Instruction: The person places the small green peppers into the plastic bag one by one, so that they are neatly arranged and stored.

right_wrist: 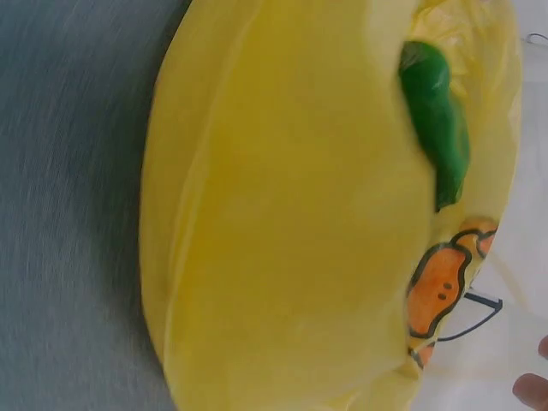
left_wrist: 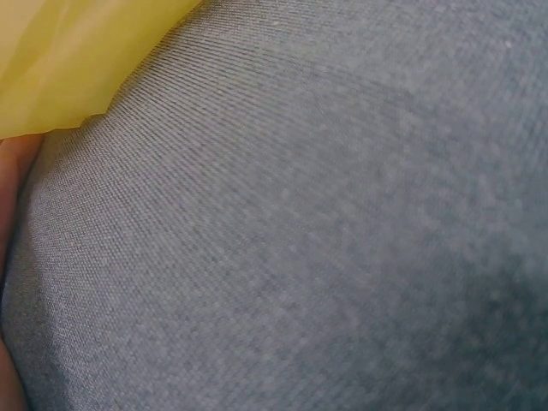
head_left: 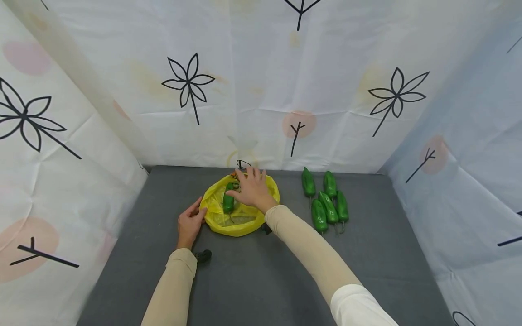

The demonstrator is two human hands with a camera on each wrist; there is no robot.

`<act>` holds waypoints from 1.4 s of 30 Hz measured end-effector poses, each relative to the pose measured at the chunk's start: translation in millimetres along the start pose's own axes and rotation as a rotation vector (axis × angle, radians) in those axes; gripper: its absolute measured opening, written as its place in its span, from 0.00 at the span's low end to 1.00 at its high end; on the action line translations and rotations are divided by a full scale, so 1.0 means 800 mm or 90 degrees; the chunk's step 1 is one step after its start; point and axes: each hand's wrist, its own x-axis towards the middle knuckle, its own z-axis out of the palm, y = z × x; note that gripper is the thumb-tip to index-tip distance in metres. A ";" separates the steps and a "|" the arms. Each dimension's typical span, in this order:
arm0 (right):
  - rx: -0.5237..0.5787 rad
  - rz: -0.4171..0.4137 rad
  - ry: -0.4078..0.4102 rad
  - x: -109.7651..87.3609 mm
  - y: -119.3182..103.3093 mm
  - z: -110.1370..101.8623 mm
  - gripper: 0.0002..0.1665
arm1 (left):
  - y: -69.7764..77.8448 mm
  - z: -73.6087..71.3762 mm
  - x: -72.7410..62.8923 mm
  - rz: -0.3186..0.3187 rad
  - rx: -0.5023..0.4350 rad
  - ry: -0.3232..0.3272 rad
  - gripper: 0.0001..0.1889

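A yellow plastic bag (head_left: 234,230) lies on the grey table with its mouth spread wide and its rim rolled outward. Inside it rests a green pepper (head_left: 228,202), also visible in the right wrist view (right_wrist: 437,120). My left hand (head_left: 190,225) holds the bag's left rim between thumb and fingers; in the left wrist view only a bit of finger (left_wrist: 7,184) shows beside the yellow plastic (left_wrist: 68,68). Over the bag's far right part hovers my right hand (head_left: 253,190), fingers spread, holding nothing. It hides part of the bag's inside.
Several green peppers (head_left: 328,206) lie grouped on the table to the right of the bag. A patterned white cloth (head_left: 253,90) stands as a wall behind the table and along both sides. An orange cartoon print (right_wrist: 437,291) marks the bag.
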 end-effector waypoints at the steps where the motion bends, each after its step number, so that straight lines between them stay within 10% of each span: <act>1: -0.016 -0.004 0.003 -0.001 0.001 -0.001 0.53 | 0.000 0.000 0.000 0.001 -0.001 0.000 0.25; 42: -0.045 0.062 -0.043 -0.012 0.077 0.008 0.52 | 0.002 -0.003 -0.004 -0.022 0.005 -0.005 0.25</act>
